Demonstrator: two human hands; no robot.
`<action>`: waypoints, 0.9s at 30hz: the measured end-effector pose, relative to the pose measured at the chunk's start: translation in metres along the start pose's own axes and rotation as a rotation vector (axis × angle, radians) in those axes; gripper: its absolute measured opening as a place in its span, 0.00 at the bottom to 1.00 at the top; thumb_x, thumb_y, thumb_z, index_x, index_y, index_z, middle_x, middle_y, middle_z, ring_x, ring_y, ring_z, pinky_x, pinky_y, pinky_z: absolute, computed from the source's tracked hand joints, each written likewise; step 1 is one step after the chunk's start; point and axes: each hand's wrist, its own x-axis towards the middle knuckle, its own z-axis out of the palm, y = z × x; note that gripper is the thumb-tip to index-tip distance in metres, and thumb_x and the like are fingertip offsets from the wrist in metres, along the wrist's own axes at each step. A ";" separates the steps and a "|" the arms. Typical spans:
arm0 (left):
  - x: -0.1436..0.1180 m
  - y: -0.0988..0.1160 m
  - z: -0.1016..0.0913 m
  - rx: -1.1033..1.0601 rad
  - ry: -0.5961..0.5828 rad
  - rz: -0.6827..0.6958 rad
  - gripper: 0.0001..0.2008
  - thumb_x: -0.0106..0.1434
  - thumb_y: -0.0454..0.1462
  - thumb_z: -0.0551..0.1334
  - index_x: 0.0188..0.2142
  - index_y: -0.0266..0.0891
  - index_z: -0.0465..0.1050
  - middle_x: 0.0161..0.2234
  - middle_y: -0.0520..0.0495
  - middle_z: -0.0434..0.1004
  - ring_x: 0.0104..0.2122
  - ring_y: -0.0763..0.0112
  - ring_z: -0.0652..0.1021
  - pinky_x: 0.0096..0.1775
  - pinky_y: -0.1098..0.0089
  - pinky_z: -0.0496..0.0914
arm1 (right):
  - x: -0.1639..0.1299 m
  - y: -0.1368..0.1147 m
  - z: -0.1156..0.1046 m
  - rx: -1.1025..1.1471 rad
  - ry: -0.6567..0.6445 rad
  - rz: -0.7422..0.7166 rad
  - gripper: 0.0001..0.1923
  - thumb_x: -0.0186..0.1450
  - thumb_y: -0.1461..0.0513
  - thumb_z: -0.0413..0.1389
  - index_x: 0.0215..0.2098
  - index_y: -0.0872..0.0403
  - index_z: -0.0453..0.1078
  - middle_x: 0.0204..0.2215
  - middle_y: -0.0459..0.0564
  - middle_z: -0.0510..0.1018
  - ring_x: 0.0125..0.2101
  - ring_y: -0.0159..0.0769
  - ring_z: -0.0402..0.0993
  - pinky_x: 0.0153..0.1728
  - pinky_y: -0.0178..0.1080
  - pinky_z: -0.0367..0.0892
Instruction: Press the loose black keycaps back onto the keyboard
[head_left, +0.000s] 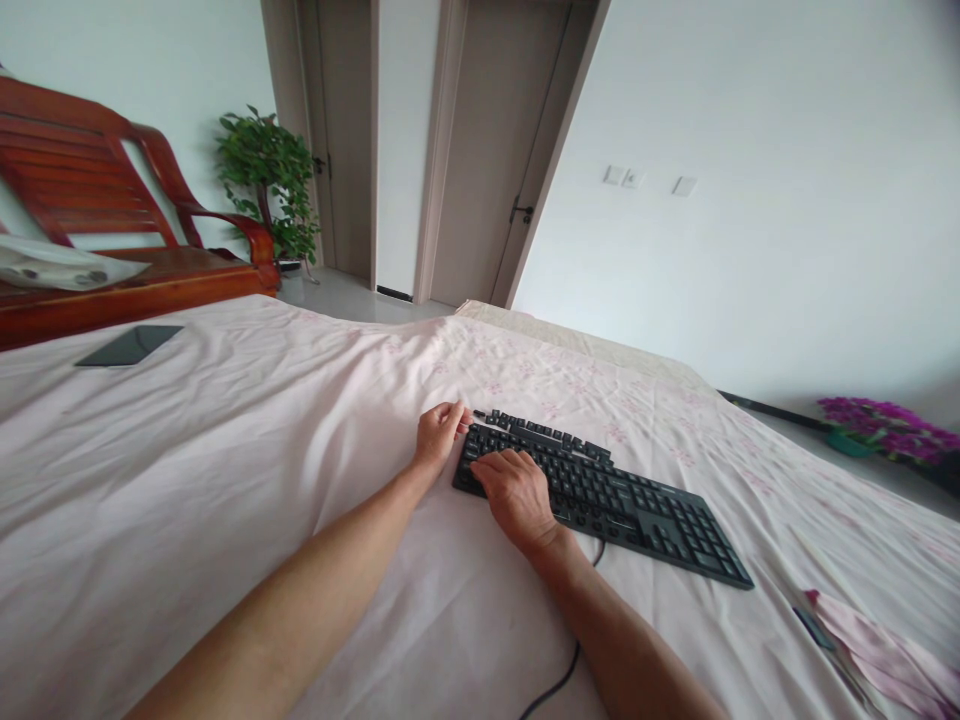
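Observation:
A black keyboard (652,515) lies at a slant on the pale sheet, with bare dark key positions along its near edge. Just beyond its far edge, loose black keycaps (551,432) are laid out in rows. My left hand (439,437) is closed in a pinch at the keyboard's far left corner, close to the end of those rows. Whatever sits between its fingertips is too small to make out. Over the keyboard's left end rests my right hand (516,492), fingers bent together and thumb pointing left. Its fingertips are partly hidden, so anything pinched there cannot be seen.
A black cable (559,685) runs from the keyboard toward me. On the sheet (360,620), a dark flat tablet or phone (131,345) lies far left, and a pink cloth (885,640) lies right beside a small dark object (814,628). A wooden bench (150,285) stands beyond.

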 end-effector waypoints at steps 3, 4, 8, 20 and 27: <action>0.000 0.001 0.000 0.006 -0.008 -0.008 0.21 0.58 0.52 0.59 0.26 0.36 0.74 0.26 0.45 0.78 0.23 0.73 0.74 0.25 0.74 0.64 | 0.000 -0.001 0.000 -0.005 0.000 0.011 0.09 0.68 0.62 0.52 0.37 0.48 0.75 0.33 0.45 0.77 0.34 0.35 0.66 0.35 0.39 0.53; 0.000 0.001 0.001 0.007 -0.009 -0.009 0.21 0.58 0.52 0.59 0.26 0.36 0.74 0.26 0.45 0.78 0.23 0.73 0.74 0.25 0.74 0.64 | 0.001 -0.002 0.000 -0.006 -0.005 0.015 0.08 0.68 0.62 0.52 0.37 0.48 0.75 0.33 0.45 0.77 0.34 0.35 0.66 0.35 0.39 0.53; 0.000 0.000 0.001 0.012 -0.010 -0.008 0.21 0.58 0.52 0.59 0.27 0.36 0.74 0.26 0.45 0.78 0.23 0.73 0.75 0.25 0.74 0.65 | 0.002 -0.003 -0.004 -0.009 -0.033 0.028 0.09 0.68 0.62 0.52 0.37 0.49 0.74 0.33 0.45 0.76 0.34 0.34 0.65 0.35 0.39 0.52; -0.002 0.000 0.002 0.026 -0.027 0.012 0.21 0.59 0.52 0.59 0.27 0.36 0.74 0.26 0.46 0.78 0.23 0.72 0.74 0.26 0.73 0.65 | 0.003 -0.012 -0.014 -0.078 -0.102 0.003 0.11 0.68 0.67 0.48 0.37 0.53 0.72 0.34 0.50 0.75 0.36 0.37 0.64 0.36 0.41 0.52; -0.002 -0.003 0.002 0.032 -0.027 0.018 0.20 0.59 0.52 0.58 0.26 0.37 0.74 0.27 0.46 0.78 0.24 0.73 0.74 0.26 0.73 0.65 | 0.006 -0.019 -0.017 -0.154 -0.136 0.002 0.12 0.68 0.68 0.47 0.34 0.54 0.71 0.35 0.51 0.73 0.36 0.39 0.62 0.35 0.43 0.51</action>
